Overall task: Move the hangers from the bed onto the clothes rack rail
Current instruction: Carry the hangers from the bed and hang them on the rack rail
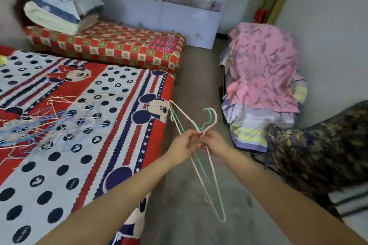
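Two thin wire hangers, a pale pink one [214, 175] and a green one [203, 167], hang together over the floor beside the bed. My left hand [184, 144] and my right hand [214, 142] both pinch them near the hook necks, the hooks pointing up and the bodies trailing down toward me. A tangled pile of several more wire hangers [41, 123], blue, pink and white, lies on the cartoon-print bed cover [83, 165] at the left. No clothes rack rail is in view.
A red checked mattress [119, 45] with folded bedding [59, 6] lies behind the bed. A wardrobe [159, 2] stands at the back. A pink-covered heap [262, 73] and a dark patterned cloth [318, 149] are at the right. Grey floor [191, 215] runs between.
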